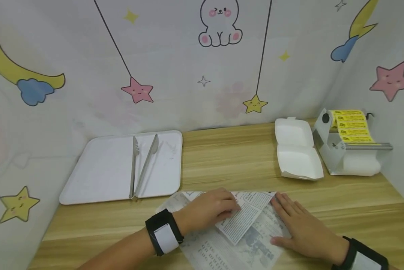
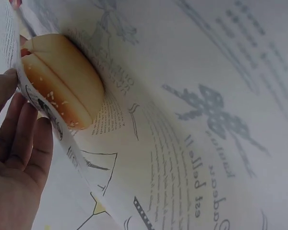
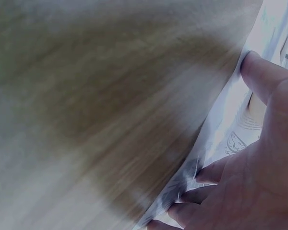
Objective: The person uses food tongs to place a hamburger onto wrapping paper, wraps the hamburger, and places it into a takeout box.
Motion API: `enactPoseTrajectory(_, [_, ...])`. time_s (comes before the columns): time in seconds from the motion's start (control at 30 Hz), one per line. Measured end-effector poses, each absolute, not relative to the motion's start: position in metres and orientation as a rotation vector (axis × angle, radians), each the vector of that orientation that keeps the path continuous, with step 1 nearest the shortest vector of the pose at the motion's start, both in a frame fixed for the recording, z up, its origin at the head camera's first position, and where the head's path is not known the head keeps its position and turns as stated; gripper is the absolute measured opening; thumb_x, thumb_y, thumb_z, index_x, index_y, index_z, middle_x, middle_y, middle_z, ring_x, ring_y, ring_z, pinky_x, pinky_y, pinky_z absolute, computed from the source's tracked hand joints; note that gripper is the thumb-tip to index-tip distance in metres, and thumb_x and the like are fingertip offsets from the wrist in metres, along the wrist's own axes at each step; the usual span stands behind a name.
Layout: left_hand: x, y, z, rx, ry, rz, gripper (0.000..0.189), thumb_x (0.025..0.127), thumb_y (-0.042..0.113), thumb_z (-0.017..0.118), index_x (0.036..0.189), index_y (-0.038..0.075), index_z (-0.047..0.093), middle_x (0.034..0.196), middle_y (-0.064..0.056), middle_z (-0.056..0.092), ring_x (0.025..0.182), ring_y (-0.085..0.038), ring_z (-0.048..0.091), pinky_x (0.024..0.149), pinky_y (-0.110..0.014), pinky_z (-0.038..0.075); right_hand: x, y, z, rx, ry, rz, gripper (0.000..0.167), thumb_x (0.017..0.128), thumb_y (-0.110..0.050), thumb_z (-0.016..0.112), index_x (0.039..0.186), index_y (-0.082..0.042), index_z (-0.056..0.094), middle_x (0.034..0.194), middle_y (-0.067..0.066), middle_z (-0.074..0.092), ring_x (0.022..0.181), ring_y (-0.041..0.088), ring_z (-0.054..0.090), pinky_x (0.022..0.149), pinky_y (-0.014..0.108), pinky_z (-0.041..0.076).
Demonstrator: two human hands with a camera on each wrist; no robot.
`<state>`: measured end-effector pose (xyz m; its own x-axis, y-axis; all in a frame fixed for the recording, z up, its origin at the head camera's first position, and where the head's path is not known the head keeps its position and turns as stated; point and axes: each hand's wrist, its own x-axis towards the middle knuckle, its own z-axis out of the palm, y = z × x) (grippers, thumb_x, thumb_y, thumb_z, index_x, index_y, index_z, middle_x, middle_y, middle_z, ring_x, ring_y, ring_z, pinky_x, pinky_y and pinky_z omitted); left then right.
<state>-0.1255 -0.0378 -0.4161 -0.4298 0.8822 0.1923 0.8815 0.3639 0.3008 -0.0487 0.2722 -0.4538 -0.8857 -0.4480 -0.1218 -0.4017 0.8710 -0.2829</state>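
A sheet of printed wrapping paper (image 1: 218,247) lies on the table with its upper corner folded over. My left hand (image 1: 208,208) pinches the paper with curled fingers. In the left wrist view a sesame bun (image 2: 62,79) with a bit of red at its edge sits against the paper; thumb and fingers of the left hand (image 2: 19,148) are at the paper's edge beside it. The head view does not show the bun. My right hand (image 1: 303,228) rests on the paper's right side, fingers extended and thumb apart. In the right wrist view its fingertips (image 3: 182,213) touch the paper's edge.
A white tray (image 1: 100,168) at the back left bears metal tongs (image 1: 146,165). An opened white takeaway box (image 1: 299,161) stands at the back right, next to a dispenser (image 1: 337,155) with a roll of yellow labels (image 1: 353,125). A patterned curtain (image 1: 174,56) hangs behind the table.
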Motion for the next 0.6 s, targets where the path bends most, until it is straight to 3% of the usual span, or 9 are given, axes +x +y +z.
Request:
enactPoseTrajectory(0.23, [-0.124,-0.041,-0.419,1.71,2.71,0.377,0.027,0.094,0.031,0.075,0.117,0.017,0.075,0.118,0.002,0.063,0.107,-0.012,0.057,0.092,-0.023,0.049,-0.047,0.27,-0.453,-0.662,2.904,-0.384,0.108,0.086,-0.077,0.055,0.155,0.003,0.036,0.162,0.026,0.027,0.149,0.045,0.025,0.112,0.068,0.029])
enactPoseTrajectory(0.47, [-0.121,-0.044,-0.419,1.705,2.706,0.295,0.024,0.096,0.034,0.071,0.115,0.02,0.075,0.119,0.004,0.063,0.109,-0.011,0.057,0.092,-0.024,0.049,-0.048,0.268,-0.449,-0.683,2.917,-0.342,0.11,0.081,-0.079,0.058,0.152,0.003,0.041,0.16,0.028,0.031,0.146,0.05,0.029,0.109,0.071,0.031])
enactPoseTrajectory(0.6, [-0.121,-0.043,-0.418,1.701,2.714,0.287,0.021,0.095,0.034,0.073,0.111,0.021,0.074,0.118,0.004,0.063,0.108,-0.011,0.056,0.09,-0.025,0.048,-0.046,0.263,-0.438,-0.695,2.973,-0.276,0.106,0.075,-0.079,0.066,0.145,0.001,0.053,0.151,0.025,0.046,0.138,0.045,0.044,0.106,0.066,0.038])
